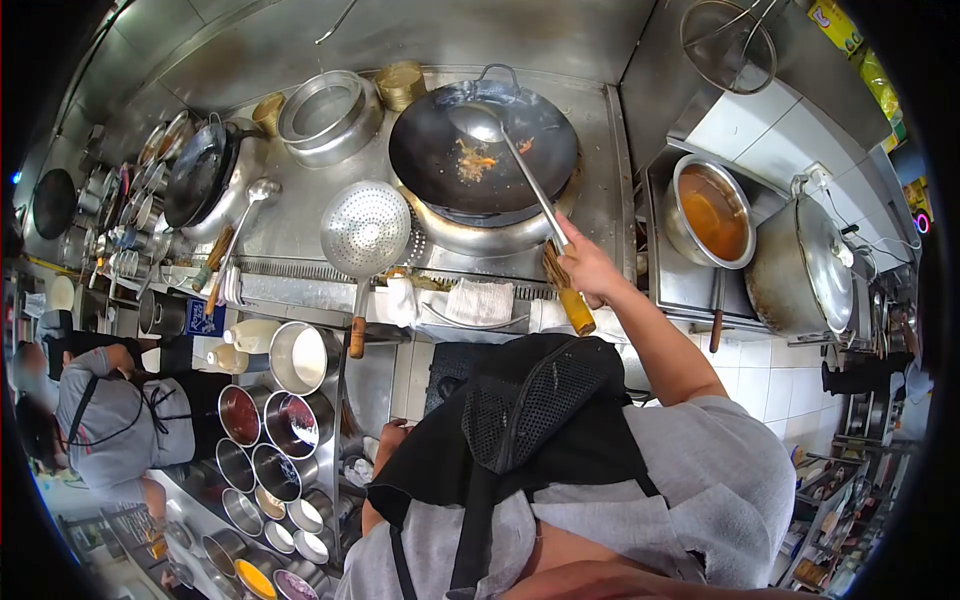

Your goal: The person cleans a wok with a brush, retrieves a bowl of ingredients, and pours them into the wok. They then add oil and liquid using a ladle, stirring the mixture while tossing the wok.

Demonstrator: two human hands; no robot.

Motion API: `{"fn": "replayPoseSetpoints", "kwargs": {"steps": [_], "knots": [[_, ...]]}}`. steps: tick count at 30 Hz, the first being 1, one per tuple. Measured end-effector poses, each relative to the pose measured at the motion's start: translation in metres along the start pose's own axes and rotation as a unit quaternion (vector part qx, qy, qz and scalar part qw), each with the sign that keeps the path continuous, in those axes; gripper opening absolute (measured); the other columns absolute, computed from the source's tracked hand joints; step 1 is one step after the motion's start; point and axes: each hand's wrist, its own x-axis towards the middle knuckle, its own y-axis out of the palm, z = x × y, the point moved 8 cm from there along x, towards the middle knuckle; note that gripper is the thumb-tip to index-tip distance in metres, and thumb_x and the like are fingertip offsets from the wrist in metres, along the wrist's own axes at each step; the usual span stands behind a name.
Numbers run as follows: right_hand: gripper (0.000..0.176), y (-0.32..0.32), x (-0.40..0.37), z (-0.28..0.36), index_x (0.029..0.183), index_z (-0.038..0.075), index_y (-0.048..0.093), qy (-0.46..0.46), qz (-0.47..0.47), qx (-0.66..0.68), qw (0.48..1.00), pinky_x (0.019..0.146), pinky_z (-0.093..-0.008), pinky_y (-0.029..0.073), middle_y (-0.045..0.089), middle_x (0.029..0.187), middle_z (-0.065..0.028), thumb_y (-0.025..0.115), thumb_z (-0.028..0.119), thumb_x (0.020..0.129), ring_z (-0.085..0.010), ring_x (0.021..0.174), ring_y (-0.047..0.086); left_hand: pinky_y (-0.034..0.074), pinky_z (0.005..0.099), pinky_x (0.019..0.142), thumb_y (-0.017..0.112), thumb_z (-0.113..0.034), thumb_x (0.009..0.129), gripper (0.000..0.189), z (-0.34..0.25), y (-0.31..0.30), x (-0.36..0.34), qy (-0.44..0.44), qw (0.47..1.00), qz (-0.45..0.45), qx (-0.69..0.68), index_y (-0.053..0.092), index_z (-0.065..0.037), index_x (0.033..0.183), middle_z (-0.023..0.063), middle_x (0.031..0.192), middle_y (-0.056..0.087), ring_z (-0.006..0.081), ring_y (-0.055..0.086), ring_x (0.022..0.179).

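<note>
My right hand is closed around the handle of a long metal ladle. The ladle's bowl rests inside a black wok on the stove. Small bits of food lie in the wok, below the ladle bowl. Beside my right hand is a bundled brush with a yellow handle. My left hand hangs low by my left side, partly hidden by the black apron; its fingers are too hidden to read. A perforated skimmer with a wooden handle lies left of the wok.
A pot of orange-brown liquid and a lidded stockpot stand at the right. Metal containers fill the left side. Stacked strainers sit behind the skimmer. A co-worker in grey stands far left.
</note>
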Motion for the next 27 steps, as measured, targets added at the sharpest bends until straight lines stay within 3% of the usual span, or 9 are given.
{"fn": "replayPoseSetpoints", "kwargs": {"steps": [1,2,4,10,13,17,23,25,27], "knots": [[0.081,0.008,-0.007,0.003,0.155,0.026,0.012,0.086,0.041,0.142,0.985,0.055,-0.036,0.051,0.06,0.077,-0.0114,0.055,0.006,0.089,-0.022,0.056,0.058,0.057,0.0361,0.063,0.046,0.002,0.087,0.045,-0.002,-0.001,-0.002,-0.002,1.0,0.003,-0.002,0.05,0.003,0.132,0.018,0.106,0.069,0.0256,0.07,0.078],[0.081,0.014,-0.003,0.0,0.155,0.026,0.012,0.089,0.039,0.141,0.985,0.055,-0.036,0.051,0.06,0.077,-0.0114,0.055,0.006,0.089,-0.022,0.056,0.058,0.057,0.036,0.062,0.046,0.002,0.087,0.045,-0.007,-0.002,-0.005,-0.005,1.0,0.006,-0.009,0.05,0.003,0.132,0.0177,0.106,0.069,0.0253,0.07,0.078],[0.081,0.033,0.013,-0.015,0.156,0.027,0.011,0.138,0.06,0.385,0.91,0.041,-0.0278,0.04,0.046,0.067,-0.0019,0.052,0.003,0.091,-0.0098,0.045,0.042,0.057,0.0358,0.061,0.046,0.002,0.087,0.045,-0.024,-0.007,-0.011,-0.013,0.999,0.015,-0.026,0.049,0.003,0.132,0.0173,0.106,0.069,0.0246,0.069,0.078],[0.08,0.028,0.015,-0.015,0.156,0.027,0.008,0.11,0.066,0.34,0.932,0.042,-0.0269,0.041,0.048,0.066,-0.003,0.05,0.001,0.092,-0.0119,0.046,0.046,0.053,0.032,0.054,0.044,0.003,0.087,0.047,-0.092,-0.026,-0.037,-0.059,0.985,0.031,-0.156,0.047,0.001,0.134,0.0139,0.103,0.068,0.0186,0.066,0.072],[0.08,0.026,0.009,-0.006,0.156,0.026,0.008,0.135,0.09,0.393,0.905,0.042,-0.0264,0.042,0.048,0.065,-0.0027,0.05,0.002,0.093,-0.0111,0.047,0.046,0.052,0.0298,0.051,0.042,0.004,0.087,0.048,-0.117,-0.029,-0.029,-0.007,0.991,0.051,-0.127,0.047,0.0,0.135,0.0125,0.101,0.069,0.0167,0.064,0.069],[0.079,0.027,0.019,-0.01,0.156,0.025,0.008,0.129,0.082,0.318,0.936,0.042,-0.0256,0.042,0.049,0.066,-0.0022,0.05,0.002,0.093,-0.0102,0.047,0.047,0.051,0.0299,0.05,0.043,0.005,0.087,0.049,-0.13,-0.037,-0.041,-0.075,0.991,0.041,-0.101,0.047,-0.002,0.135,0.0118,0.101,0.069,0.0155,0.063,0.065],[0.08,0.037,0.013,-0.019,0.156,0.025,0.01,0.146,0.116,0.378,0.907,0.042,-0.0256,0.042,0.048,0.067,-0.0014,0.052,0.002,0.092,-0.0098,0.048,0.047,0.051,0.0301,0.048,0.043,0.008,0.086,0.05,-0.085,-0.029,-0.019,-0.073,0.975,0.055,-0.203,0.047,0.0,0.135,0.013,0.098,0.069,0.018,0.064,0.063],[0.08,0.03,0.018,-0.013,0.156,0.026,0.01,0.1,0.081,0.262,0.956,0.042,-0.0261,0.043,0.048,0.067,-0.0015,0.052,0.003,0.092,-0.01,0.048,0.048,0.051,0.0304,0.049,0.043,0.009,0.086,0.049,-0.09,-0.033,-0.027,-0.075,0.981,0.05,-0.173,0.047,0.001,0.134,0.0138,0.097,0.069,0.0186,0.064,0.063],[0.08,0.031,0.012,-0.008,0.156,0.027,0.01,0.107,0.095,0.312,0.939,0.042,-0.0263,0.043,0.048,0.068,-0.0015,0.052,0.003,0.092,-0.0101,0.048,0.048,0.052,0.0306,0.049,0.043,0.009,0.086,0.049,-0.084,-0.036,-0.035,-0.081,0.985,0.045,-0.143,0.048,0.002,0.134,0.0145,0.096,0.069,0.0192,0.064,0.063]]}}
